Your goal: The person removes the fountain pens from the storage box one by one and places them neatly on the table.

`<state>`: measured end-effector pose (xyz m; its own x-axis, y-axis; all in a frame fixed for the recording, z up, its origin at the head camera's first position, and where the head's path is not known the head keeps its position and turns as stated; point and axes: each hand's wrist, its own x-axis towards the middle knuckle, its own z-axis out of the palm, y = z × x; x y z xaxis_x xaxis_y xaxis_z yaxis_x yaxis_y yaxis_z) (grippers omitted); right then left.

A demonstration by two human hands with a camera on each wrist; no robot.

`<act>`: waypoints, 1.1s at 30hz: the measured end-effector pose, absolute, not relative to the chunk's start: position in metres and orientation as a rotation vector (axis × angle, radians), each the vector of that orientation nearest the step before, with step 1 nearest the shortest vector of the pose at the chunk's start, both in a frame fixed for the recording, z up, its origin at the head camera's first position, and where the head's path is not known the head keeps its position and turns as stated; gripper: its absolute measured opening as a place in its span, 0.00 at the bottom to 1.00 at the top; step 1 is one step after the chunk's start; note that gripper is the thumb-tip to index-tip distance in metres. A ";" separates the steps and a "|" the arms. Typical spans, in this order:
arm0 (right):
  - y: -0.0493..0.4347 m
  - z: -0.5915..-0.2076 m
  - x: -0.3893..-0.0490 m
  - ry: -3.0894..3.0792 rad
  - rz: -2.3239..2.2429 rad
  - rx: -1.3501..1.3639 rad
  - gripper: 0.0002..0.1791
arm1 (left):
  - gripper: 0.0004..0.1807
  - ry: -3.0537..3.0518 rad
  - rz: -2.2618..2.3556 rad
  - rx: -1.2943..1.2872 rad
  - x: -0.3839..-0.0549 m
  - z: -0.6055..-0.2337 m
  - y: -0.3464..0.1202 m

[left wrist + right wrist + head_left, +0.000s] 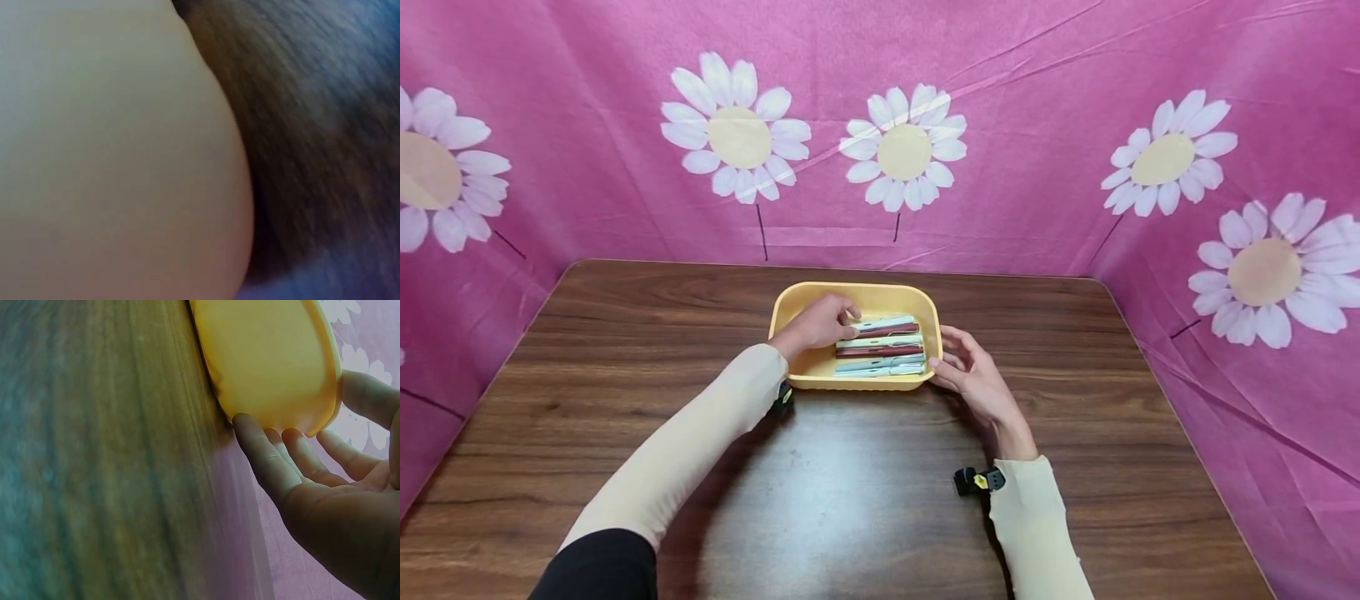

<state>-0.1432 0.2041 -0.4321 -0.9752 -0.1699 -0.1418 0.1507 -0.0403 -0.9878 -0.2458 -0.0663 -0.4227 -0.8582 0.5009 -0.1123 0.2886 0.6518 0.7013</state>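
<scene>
A yellow plastic bin [855, 383] stands on the wooden table with several capped pens [880, 352] lying side by side in it, white, pale blue and dark red. My left hand [822, 323] reaches over its left side, thumb and fingers pinching the left end of the rearmost white pen [891, 322]. At the other end, my right hand [976, 377] holds the bin, thumb at the front right corner of the rim. In the right wrist view, fingertips [243, 422] touch its yellow wall [269, 356]. Only blurred sleeve [125, 150] and tabletop fill the left wrist view.
The brown wood-grain table [820, 500] ends at the back against a pink cloth [1015, 217] printed with white daisies, which also hangs along both sides. Black wrist cameras [979, 481] are strapped at the ends of the cream sleeves.
</scene>
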 end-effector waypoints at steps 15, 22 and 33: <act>0.203 -0.429 -0.141 2.027 -2.114 -0.018 0.34 | 0.09 2.531 1.114 0.682 -0.248 -0.421 -0.071; 0.204 -0.430 -0.142 2.033 -2.116 -0.037 0.34 | 0.07 2.520 1.143 0.660 -0.247 -0.418 -0.071; 0.203 -0.429 -0.141 2.041 -2.106 -0.013 0.34 | 0.10 2.512 1.109 0.634 -0.247 -0.412 -0.072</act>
